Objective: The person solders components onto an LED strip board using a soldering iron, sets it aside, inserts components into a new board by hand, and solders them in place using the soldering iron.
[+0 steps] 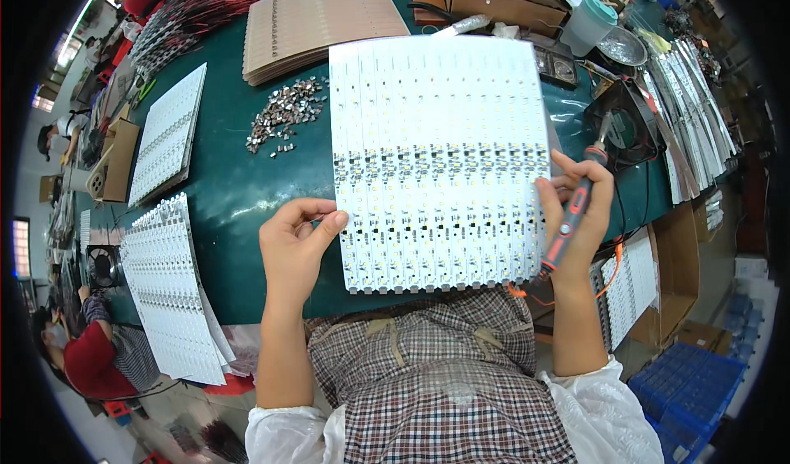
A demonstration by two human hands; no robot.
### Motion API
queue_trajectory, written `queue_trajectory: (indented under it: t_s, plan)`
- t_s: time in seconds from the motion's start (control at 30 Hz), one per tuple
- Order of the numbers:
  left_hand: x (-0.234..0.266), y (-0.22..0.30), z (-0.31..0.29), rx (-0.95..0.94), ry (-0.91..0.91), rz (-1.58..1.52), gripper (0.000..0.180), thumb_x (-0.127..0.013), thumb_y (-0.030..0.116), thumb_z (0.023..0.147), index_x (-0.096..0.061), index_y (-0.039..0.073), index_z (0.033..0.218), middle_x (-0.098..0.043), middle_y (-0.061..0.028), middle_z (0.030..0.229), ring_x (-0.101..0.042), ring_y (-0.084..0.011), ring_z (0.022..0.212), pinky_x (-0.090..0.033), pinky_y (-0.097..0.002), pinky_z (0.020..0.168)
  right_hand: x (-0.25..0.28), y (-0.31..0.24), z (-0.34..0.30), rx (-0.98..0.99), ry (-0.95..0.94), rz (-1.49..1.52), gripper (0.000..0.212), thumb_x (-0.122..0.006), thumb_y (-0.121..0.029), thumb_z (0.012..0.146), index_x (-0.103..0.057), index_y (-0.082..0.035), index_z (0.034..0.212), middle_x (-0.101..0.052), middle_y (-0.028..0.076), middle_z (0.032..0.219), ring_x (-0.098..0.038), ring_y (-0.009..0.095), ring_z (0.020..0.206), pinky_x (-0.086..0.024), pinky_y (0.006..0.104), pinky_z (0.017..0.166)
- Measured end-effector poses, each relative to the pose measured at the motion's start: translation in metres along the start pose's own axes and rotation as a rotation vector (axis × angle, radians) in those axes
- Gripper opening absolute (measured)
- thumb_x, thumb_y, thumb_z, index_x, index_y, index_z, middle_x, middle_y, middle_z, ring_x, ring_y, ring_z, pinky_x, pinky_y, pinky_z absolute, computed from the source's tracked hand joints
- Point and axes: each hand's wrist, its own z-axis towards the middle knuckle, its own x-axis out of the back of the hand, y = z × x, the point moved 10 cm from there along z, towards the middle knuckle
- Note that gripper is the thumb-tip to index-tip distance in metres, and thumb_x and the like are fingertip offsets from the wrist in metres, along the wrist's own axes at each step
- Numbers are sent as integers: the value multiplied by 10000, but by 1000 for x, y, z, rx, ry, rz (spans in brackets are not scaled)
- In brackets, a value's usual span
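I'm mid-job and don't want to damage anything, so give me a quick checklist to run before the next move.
1. White panel supported at both sides: ok, left hand at its left edge, right hand at its right.
2. Soldering iron in grip: ok, held in the right hand.
3. Iron tip pointed away from the panel: ok.
4. Tip apart from the black fan: cannot tell, they overlap in this view.
5. Orange cord off the panel: cannot tell, it runs by the lower right corner.
6. Iron hot: cannot tell.
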Motion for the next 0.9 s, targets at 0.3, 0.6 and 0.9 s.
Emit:
queue_trajectory:
  t_s: [0.3, 0.6, 0.9]
  plan:
    - [-8, -38, 24, 131, -52, 114, 224, -740, 62, 796, -663, -79, 952, -677, -78, 872, -622, -101, 797, -494, -224, 742, -28, 24, -7, 6, -108, -225, 331, -749, -18, 768, -559, -41, 1038, -611, 85, 850, -609, 177, 761, -496, 288, 671]
    - [-12, 19, 12, -188, 122, 736, 269, -734, 122, 811, -638, -24, 1015, -560, 28, 735, -439, -28, 628, -337, -178, 563, -33, 10, -8, 158, -137, -370, 302, -740, -39, 785, -568, -51, 1034, -628, 96, 878, -620, 190, 768, -495, 302, 698]
    - [-132, 33, -49, 208, -517, -346, 170, -479, 64, 947, -386, 34, 1087, -544, -41, 748, -436, -60, 641, -353, -193, 584, -29, -29, -46, 42, -458, 393, 330, -715, -18, 818, -460, -9, 1028, -659, 197, 1008, -675, 233, 906, -539, 325, 805]
